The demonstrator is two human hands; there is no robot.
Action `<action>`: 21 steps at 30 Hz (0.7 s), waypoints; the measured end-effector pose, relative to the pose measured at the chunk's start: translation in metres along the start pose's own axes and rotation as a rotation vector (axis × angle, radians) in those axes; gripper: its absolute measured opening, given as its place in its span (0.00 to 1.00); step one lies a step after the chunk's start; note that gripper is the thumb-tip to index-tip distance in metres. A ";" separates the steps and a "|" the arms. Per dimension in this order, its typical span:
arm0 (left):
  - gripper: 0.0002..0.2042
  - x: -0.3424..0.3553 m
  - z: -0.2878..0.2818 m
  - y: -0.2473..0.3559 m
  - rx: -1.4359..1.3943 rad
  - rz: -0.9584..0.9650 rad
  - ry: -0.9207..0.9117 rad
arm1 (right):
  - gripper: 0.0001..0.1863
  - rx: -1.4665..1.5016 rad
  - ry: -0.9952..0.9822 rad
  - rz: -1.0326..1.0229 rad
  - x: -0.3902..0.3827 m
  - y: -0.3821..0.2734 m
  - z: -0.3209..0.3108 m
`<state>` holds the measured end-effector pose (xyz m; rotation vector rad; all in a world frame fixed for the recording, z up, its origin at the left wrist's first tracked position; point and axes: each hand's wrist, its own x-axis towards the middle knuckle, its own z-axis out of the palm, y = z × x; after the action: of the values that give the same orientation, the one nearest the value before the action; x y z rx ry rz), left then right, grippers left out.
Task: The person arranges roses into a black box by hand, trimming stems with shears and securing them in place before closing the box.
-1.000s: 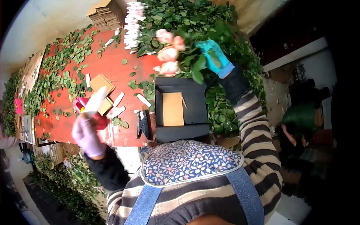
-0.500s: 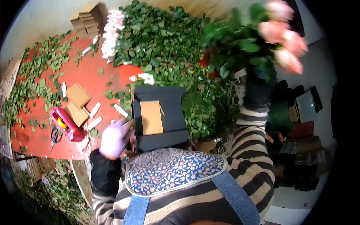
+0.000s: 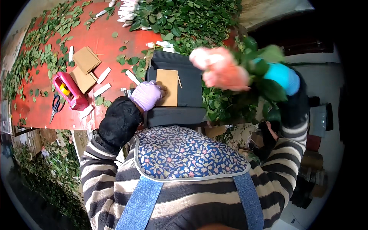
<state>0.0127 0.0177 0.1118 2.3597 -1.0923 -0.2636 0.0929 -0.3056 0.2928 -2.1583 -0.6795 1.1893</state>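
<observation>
My right hand [image 3: 283, 78], in a bright blue glove, is closed around the stems of a bunch of pink roses [image 3: 224, 69]. Their heads point left and hang above the right side of a black corrugated board [image 3: 193, 86] with raised edges. On that board lies a tan cardboard piece [image 3: 168, 82]. My left hand [image 3: 147, 95], in a lavender glove with bare fingertips, has its fingers bunched together at the cardboard's left edge. Its thumb is hidden. The roses and right hand are somewhat blurred.
Left on the red table [image 3: 126, 38] are a pink tape dispenser [image 3: 71, 92], scissors [image 3: 56, 107], folded cardboard pieces [image 3: 86, 61] and several white strips. Leaves [image 3: 188, 23] heap at the back. A white rose bud [image 3: 150, 45] lies behind the board. Another person's arm [image 3: 272, 130] shows at right.
The roses have swung from the far right, down and left, toward the black board in my right hand. My left hand has moved from the board's left edge onto the cardboard. The view has shifted.
</observation>
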 end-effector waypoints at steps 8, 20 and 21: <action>0.11 -0.003 0.004 0.005 -0.267 -0.301 0.023 | 0.17 0.521 -0.565 0.255 0.075 0.063 0.033; 0.27 -0.016 0.012 0.009 -1.610 -0.419 0.084 | 0.18 0.932 -0.661 0.534 0.097 0.099 0.041; 0.26 -0.018 0.011 0.008 -1.571 -0.430 0.066 | 0.20 0.821 -0.606 0.433 0.094 0.093 0.038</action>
<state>-0.0087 0.0222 0.1062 1.0681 -0.0725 -0.8075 0.1192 -0.2993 0.1578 -1.2653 0.1022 1.9522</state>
